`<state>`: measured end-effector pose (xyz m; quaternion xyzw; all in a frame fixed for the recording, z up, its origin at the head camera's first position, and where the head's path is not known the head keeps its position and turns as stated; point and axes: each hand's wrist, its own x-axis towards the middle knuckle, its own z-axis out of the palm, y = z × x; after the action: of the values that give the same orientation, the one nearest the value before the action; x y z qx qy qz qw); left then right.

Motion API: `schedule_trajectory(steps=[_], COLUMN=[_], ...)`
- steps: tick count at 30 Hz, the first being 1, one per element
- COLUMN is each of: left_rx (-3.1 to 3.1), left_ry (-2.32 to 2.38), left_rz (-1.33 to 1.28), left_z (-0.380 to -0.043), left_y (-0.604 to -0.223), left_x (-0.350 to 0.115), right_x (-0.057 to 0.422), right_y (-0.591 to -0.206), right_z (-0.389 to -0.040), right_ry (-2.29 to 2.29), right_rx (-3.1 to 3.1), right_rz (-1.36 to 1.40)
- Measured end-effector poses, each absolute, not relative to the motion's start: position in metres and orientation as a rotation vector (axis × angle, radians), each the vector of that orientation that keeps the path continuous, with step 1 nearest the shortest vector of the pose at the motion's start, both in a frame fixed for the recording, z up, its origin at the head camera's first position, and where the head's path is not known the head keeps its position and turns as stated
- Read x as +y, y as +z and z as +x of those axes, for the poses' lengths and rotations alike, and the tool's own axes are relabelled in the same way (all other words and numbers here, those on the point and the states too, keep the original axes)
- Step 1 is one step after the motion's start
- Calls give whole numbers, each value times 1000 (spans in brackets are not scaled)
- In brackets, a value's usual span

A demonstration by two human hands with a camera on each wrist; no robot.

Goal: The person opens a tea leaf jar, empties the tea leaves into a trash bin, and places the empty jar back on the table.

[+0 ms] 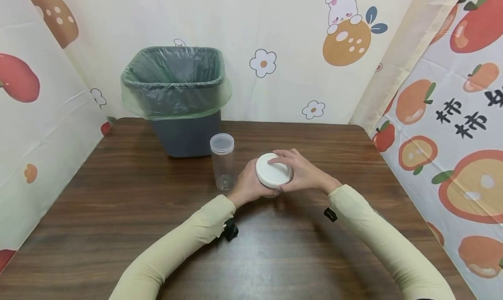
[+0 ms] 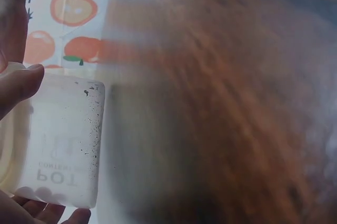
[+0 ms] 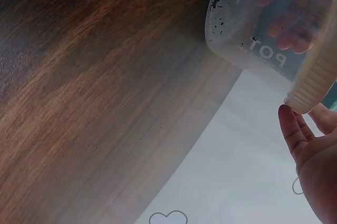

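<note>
A translucent jar printed with the word POT has small dark flecks near its base. Its white lid has a ribbed side, clear in the right wrist view. My left hand grips the jar's body, fingers wrapped round it from the left. From the right, my right hand holds the lid by its rim, thumb at the near side and fingers at the far side and top. Beside the left hand stands a tall clear plastic container with a frosted screw cap.
A dark grey waste bin with a green plastic liner stands at the back left of the brown wooden table. Printed cloths with fruit and flower pictures hang along the back and sides.
</note>
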<state>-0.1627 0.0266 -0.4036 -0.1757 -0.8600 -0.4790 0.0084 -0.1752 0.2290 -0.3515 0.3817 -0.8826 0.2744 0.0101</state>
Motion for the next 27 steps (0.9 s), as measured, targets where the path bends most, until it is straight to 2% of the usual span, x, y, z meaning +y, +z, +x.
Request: schedule_trajectory(steps=[14, 23, 27], left_rx=[-2713, -2651, -2692], left_ry=[-1514, -1596, -1610], left_rz=[-531, -618, -568], left_z=[-163, -168, -165], left_y=[-408, -407, -407], left_x=[29, 26, 22], right_x=[229, 227, 225], right_y=[-356, -356, -353], right_z=[-171, -174, -175], right_ry=[878, 844, 847], right_rx=[-2800, -2815, -2836], right_rz=[1155, 1156, 1159])
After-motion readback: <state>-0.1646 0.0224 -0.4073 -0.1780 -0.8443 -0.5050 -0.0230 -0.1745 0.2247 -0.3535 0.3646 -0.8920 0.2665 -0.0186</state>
